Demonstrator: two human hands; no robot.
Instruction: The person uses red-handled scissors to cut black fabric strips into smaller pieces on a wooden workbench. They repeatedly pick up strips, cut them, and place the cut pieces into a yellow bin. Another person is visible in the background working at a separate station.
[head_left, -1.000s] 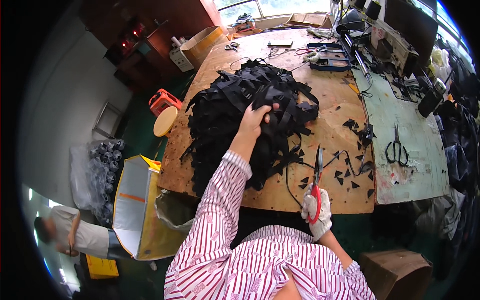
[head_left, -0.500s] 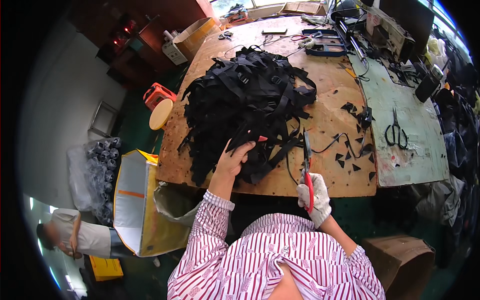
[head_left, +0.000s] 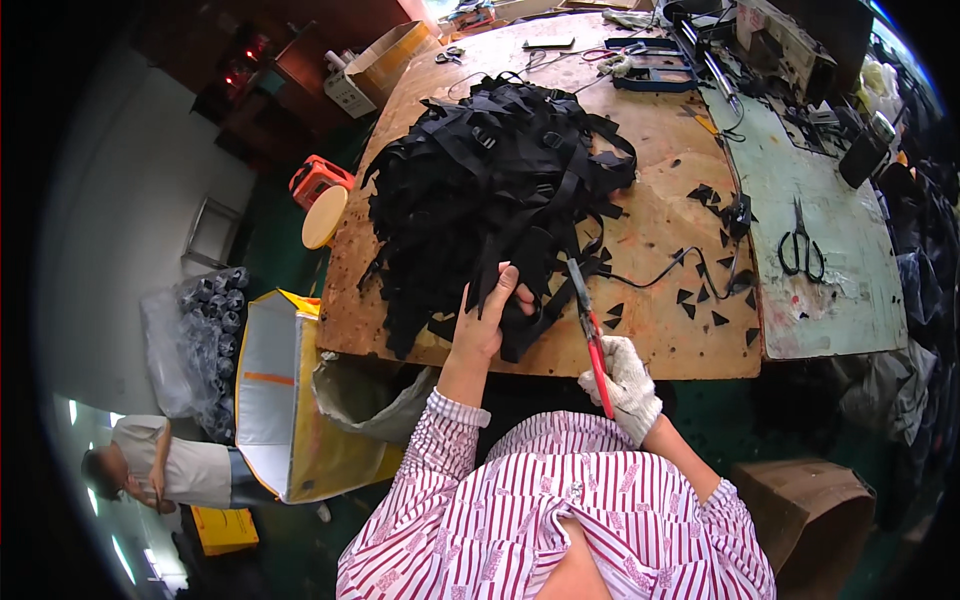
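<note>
The bare left hand [head_left: 490, 320] is clamped on a black webbing strap [head_left: 487, 262] at the near side of the black strap pile [head_left: 470, 185], on the wooden tabletop [head_left: 665, 190]. The gloved right hand [head_left: 627, 388] is wrapped round red-handled scissors [head_left: 598, 365], tips beside the straps; blade gap cannot be told. Probable hazards: a slip could nick the unguarded left fingers; overlapping black layers could cause a stray cut.

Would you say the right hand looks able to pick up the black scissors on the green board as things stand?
Probably not: the gloved right hand already holds the red-handled scissors, though nothing tall seems to stand between it and the black scissors.
</note>
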